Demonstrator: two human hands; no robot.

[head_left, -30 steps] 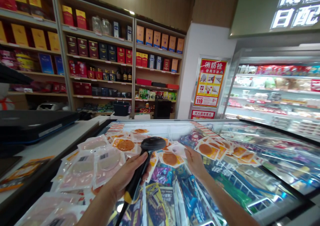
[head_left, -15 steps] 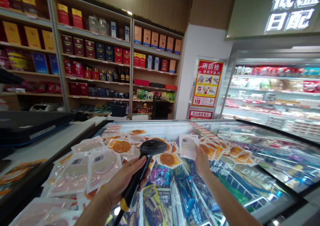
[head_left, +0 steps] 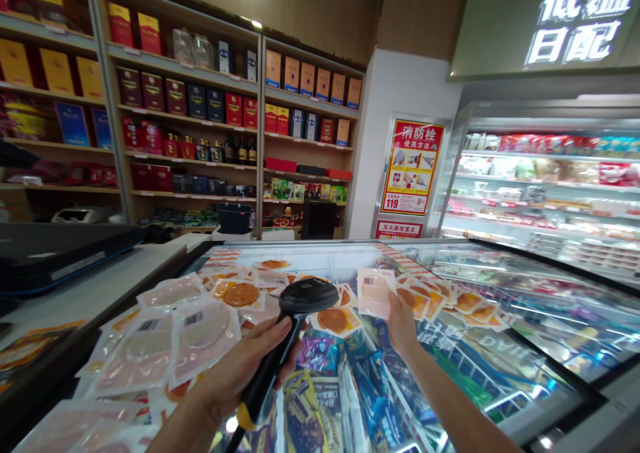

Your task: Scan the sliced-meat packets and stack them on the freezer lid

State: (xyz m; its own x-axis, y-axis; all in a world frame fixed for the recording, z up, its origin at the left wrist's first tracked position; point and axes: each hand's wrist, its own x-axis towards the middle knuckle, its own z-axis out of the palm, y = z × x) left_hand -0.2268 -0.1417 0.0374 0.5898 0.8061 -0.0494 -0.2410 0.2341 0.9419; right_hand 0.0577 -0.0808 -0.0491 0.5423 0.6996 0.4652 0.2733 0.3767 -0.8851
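My left hand is wrapped round the handle of a black barcode scanner with a yellow band near its cable end. The scanner's head tilts forward over the freezer's glass top. Between the fingers of my right hand is a flat clear packet with a barcode label, its pale back turned up. Around both hands lie several similar packets. Some show an orange-brown round patty; others lie back up with barcodes, such as the packet left of the scanner.
A chest freezer with a glass top spans the front, with ice cream packs below the glass. A black flat device sits on the left counter. Shelves of boxed goods stand behind; a lit chiller is at right.
The view has shifted very slightly. Both hands keep their hold on the scanner and the packet, with hardly any movement.
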